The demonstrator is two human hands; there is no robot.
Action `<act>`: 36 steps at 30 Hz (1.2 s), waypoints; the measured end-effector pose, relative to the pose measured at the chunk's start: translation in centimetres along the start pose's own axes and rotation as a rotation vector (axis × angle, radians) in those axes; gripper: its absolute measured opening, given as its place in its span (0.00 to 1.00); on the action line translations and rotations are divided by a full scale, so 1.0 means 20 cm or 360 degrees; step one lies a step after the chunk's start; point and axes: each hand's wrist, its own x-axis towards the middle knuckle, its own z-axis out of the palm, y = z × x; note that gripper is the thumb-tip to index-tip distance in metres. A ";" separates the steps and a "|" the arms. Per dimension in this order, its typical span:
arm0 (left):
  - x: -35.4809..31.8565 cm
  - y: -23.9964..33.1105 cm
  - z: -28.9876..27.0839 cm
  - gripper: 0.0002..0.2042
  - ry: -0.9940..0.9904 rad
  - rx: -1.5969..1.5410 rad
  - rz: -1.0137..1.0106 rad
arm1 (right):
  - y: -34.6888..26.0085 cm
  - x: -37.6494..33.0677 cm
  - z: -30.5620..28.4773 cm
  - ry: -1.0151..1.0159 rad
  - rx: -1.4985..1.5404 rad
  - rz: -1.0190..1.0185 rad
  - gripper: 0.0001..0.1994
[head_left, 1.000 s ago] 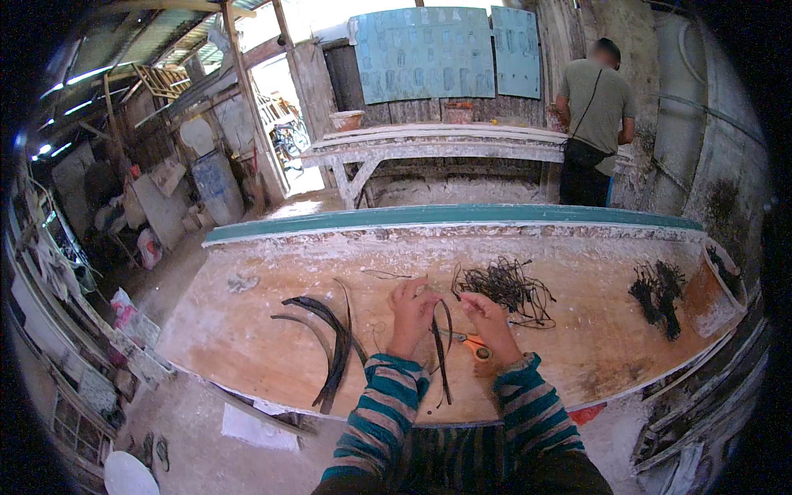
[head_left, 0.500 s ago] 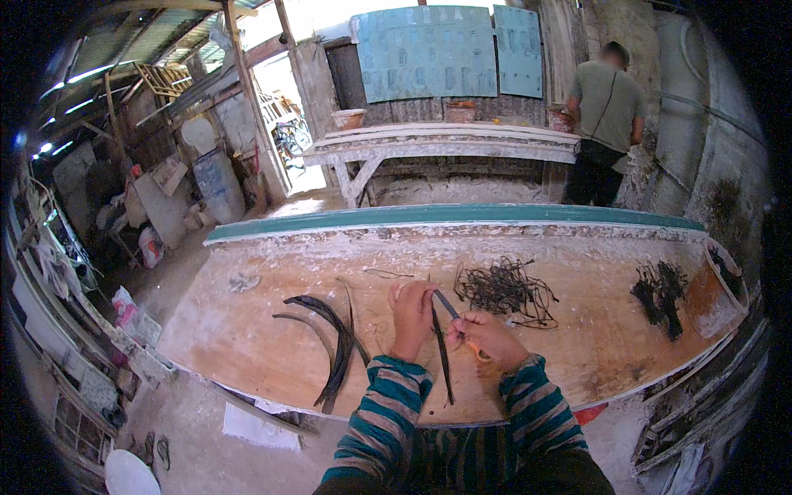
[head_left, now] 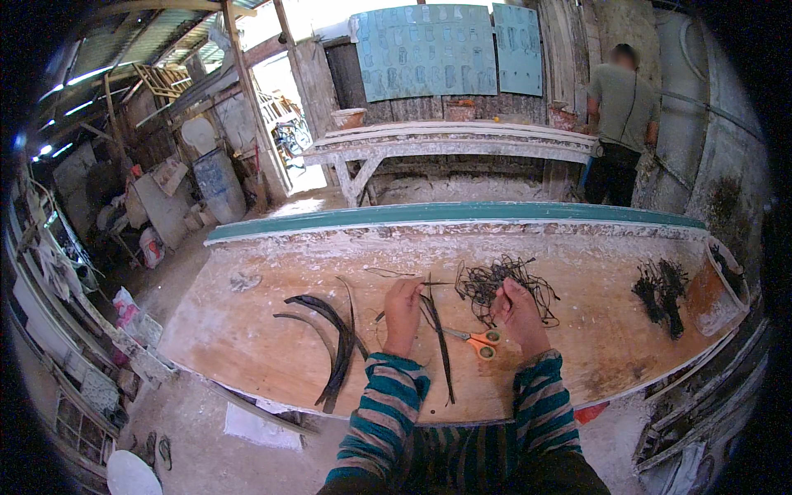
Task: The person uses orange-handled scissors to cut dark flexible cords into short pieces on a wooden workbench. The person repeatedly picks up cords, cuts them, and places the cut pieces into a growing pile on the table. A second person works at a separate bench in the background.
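Note:
My left hand (head_left: 403, 312) pinches the top end of a long dark strip (head_left: 438, 338) that lies on the wooden workbench (head_left: 247, 330). My right hand (head_left: 518, 310) reaches into a tangled pile of thin dark strands (head_left: 495, 280) and grips some of them. Orange-handled scissors (head_left: 477, 339) lie on the bench between my two hands. Left of my left hand rest several curved dark strips (head_left: 330, 338).
A second bundle of dark strands (head_left: 660, 289) lies at the bench's right end beside an orange tub (head_left: 716, 290). A person (head_left: 620, 124) stands with their back turned at a white bench (head_left: 454, 140) behind. Clutter lines the left wall.
My right hand has moved up and right from the scissors area to the strand pile. The left hand has shifted up along the long strip.

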 end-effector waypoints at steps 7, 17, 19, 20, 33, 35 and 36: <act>-0.04 -0.01 0.03 0.07 -0.0208 -0.0125 -0.0142 | -0.04 0.02 -0.04 -0.0005 0.0353 -0.0249 0.11; -0.08 -0.05 0.05 0.08 -0.0513 0.0037 -0.0296 | -0.03 0.06 -0.15 -0.0143 0.0553 -0.0454 0.14; -0.09 -0.05 0.05 0.07 -0.0489 0.0073 -0.0303 | -0.04 0.06 -0.15 -0.0145 0.0564 -0.0487 0.13; -0.09 -0.06 0.05 0.07 -0.0477 0.0090 -0.0307 | -0.04 0.06 -0.15 -0.0157 0.0568 -0.0507 0.13; -0.13 -0.06 0.14 0.08 -0.0646 -0.0977 -0.0987 | 0.08 -0.01 0.05 -0.0047 0.0046 -0.0062 0.06; -0.12 -0.01 0.15 0.07 -0.0650 -0.1170 -0.1090 | 0.12 -0.01 0.06 -0.0084 -0.0085 0.0062 0.05; -0.11 0.01 0.15 0.07 -0.0653 -0.1190 -0.1132 | 0.13 -0.01 0.06 -0.0101 -0.0151 0.0124 0.04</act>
